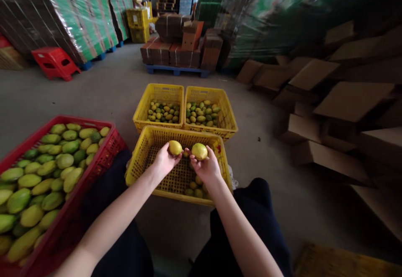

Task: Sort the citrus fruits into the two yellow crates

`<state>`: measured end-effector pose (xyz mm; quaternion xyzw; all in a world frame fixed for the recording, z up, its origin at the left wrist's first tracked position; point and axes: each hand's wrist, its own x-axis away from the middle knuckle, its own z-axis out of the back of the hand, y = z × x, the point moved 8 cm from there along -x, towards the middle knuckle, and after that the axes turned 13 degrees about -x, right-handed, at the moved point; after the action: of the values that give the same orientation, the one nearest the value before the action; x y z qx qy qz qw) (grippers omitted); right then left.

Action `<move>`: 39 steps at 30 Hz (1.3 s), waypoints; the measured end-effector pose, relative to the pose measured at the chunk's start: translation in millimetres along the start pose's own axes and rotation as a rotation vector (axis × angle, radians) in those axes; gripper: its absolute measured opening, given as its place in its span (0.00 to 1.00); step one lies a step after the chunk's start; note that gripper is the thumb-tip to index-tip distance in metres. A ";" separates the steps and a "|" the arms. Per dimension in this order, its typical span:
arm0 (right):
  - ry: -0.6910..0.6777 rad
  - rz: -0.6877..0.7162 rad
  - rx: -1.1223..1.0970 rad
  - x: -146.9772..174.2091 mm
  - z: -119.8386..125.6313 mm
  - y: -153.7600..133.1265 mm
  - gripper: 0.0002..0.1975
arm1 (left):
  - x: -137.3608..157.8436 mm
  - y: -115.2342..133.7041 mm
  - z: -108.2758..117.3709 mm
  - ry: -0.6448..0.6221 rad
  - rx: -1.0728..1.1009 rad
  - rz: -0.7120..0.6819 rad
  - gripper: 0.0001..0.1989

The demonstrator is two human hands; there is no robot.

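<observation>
My left hand (168, 159) is closed around a yellow lemon (175, 147). Beside it, my right hand (205, 164) holds a yellow-green lemon (199, 151) in its fingers. Both hands are over a yellow plastic crate (146, 143) between my knees. Inside that crate, several lemons (198, 192) lie at the right end, partly covered by my right hand and wrist. To my left, a red crate (111, 128) is heaped with green and yellow fruit (47, 168) of the same kind.
Two more yellow crates with lemons, a left one (141, 107) and a right one (230, 109), stand just beyond. Flattened cartons (185, 59) lie on a blue pallet (176, 71). Open cardboard boxes (351, 101) pile up on the right. A red stool (56, 63) stands far left.
</observation>
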<state>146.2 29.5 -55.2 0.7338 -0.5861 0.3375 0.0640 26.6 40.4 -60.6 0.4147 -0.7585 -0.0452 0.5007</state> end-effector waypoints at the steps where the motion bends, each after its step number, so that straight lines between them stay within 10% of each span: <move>1: -0.019 0.070 0.079 3.4 -4.1 -6.6 0.15 | 3.3 5.9 -2.7 -0.022 -0.023 -0.058 0.13; 7: -0.284 1.257 0.912 86.4 -54.0 -61.2 0.23 | 60.3 53.7 -25.4 -0.231 -0.263 -0.677 0.29; 10: -0.409 1.532 1.159 114.3 -65.1 -51.5 0.30 | 83.8 58.6 -31.4 -0.292 -0.412 -0.788 0.29; 29: -0.475 1.394 1.112 91.6 -53.6 -49.4 0.27 | 105.8 72.5 -44.3 -0.300 -0.972 -1.186 0.25; 39: -0.366 1.324 1.053 78.0 -46.3 -44.9 0.25 | 127.3 64.3 -51.9 -0.197 -1.395 -1.893 0.34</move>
<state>173.9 2.2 38.3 0.2186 -0.6614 0.4093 -0.5893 10.7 14.4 88.1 0.4435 0.0045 -0.8351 0.3254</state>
